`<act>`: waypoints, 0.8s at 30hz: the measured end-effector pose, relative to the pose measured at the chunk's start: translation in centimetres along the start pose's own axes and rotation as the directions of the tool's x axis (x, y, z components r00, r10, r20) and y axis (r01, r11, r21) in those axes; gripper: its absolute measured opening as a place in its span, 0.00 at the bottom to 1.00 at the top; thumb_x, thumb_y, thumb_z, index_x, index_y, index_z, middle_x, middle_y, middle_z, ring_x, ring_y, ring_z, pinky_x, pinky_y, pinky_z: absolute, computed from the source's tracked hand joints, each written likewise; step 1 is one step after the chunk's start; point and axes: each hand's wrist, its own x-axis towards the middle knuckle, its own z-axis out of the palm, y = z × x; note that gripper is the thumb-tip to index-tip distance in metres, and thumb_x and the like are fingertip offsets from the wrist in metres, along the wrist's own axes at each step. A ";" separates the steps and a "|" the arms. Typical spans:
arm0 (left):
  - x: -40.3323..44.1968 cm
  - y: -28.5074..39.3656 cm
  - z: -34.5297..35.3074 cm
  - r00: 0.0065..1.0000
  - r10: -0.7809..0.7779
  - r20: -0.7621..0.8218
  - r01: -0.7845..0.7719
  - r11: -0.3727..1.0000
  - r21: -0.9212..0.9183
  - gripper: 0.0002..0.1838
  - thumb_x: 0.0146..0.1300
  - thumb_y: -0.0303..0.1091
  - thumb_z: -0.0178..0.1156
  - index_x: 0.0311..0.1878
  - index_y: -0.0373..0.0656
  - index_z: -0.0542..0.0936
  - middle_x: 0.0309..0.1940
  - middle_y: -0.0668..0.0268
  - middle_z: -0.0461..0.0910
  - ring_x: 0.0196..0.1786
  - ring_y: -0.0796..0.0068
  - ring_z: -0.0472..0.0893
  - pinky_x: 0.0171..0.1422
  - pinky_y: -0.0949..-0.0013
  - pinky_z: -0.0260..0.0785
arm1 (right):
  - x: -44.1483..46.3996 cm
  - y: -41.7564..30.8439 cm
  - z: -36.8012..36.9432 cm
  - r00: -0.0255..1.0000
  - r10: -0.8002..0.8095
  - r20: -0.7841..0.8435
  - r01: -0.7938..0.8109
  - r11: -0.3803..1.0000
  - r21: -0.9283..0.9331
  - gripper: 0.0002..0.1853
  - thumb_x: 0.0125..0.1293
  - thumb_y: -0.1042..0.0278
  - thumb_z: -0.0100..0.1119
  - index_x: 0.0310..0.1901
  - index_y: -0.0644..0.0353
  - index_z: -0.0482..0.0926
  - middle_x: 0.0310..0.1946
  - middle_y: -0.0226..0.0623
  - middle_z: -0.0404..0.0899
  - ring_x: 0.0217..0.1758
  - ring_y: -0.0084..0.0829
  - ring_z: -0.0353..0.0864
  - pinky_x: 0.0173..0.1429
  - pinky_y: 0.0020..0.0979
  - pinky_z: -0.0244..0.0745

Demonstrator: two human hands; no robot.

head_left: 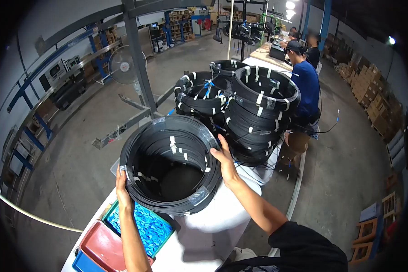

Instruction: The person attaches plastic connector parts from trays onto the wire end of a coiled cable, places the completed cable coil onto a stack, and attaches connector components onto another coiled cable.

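Note:
A tall stack of black cable coils (167,121), bound with white tape and clear film, stands between my hands over the white table. My left hand (123,190) presses against its left side, the fingertips near the rim. On the opposite side my right hand (225,163) grips the stack, with the thumb by the rim and the fingers along the outer wall. I look down into the hollow middle of the coils. Whether the stack rests on the table or is lifted, I cannot tell.
More stacked cable coils (256,122) stand just beyond, with loose cable ends hanging out. A bin of small blue parts (143,226) and a red tray (104,245) lie at lower left. A grey metal post (140,59) rises on the left; a co-worker (306,86) is at the right.

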 end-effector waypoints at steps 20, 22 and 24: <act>-38.7 -7.7 -16.8 0.718 -0.211 -0.663 0.377 0.919 0.115 0.35 0.80 0.54 0.49 0.80 0.41 0.62 0.74 0.54 0.70 0.67 0.61 0.76 0.72 0.60 0.67 | -23.2 18.9 -5.7 0.782 0.622 0.036 -0.572 0.739 -0.356 0.13 0.73 0.56 0.59 0.53 0.49 0.74 0.36 0.34 0.82 0.30 0.26 0.80 0.30 0.27 0.72; -46.2 -10.6 -19.2 0.534 -0.212 -0.819 0.483 0.871 0.090 0.31 0.80 0.47 0.52 0.78 0.42 0.66 0.72 0.53 0.72 0.63 0.64 0.79 0.67 0.63 0.72 | -26.6 21.7 -3.3 0.622 0.767 0.161 -0.645 0.617 -0.450 0.09 0.73 0.62 0.60 0.51 0.52 0.75 0.34 0.35 0.82 0.31 0.27 0.82 0.31 0.27 0.73; -51.1 -9.5 -19.3 0.268 -0.308 -0.913 0.399 0.898 -0.185 0.27 0.78 0.39 0.55 0.76 0.42 0.68 0.71 0.54 0.74 0.58 0.68 0.82 0.62 0.66 0.75 | -29.4 23.2 0.9 0.447 0.845 0.292 -0.590 0.524 -0.614 0.09 0.75 0.62 0.59 0.50 0.54 0.76 0.35 0.36 0.83 0.32 0.27 0.82 0.34 0.27 0.75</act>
